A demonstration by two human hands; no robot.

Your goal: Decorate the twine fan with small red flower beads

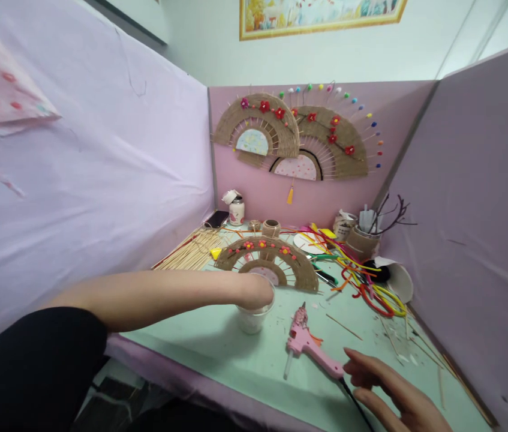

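My left hand [260, 292] reaches down into a white cup [252, 322] near the middle of the table, and its fingers are hidden inside. At the lower right, my right hand [386, 384] hovers with fingers apart and nothing in it, beside the handle of a pink glue gun [310, 348]. The glue gun lies on the table with its nozzle pointing away and a glue stick sticking out of its back. Just behind the cup rests a twine-wrapped half-round fan [308, 273] with small red flowers.
Thin bamboo sticks [186, 251] lie at the left. Colourful pipe cleaners [373, 288] pile up at the right, near green-handled scissors [324, 275]. A pot with twigs [361, 242] and a jar [236, 212] stand at the back. Two larger fans [350, 135] hang on the pink panel.
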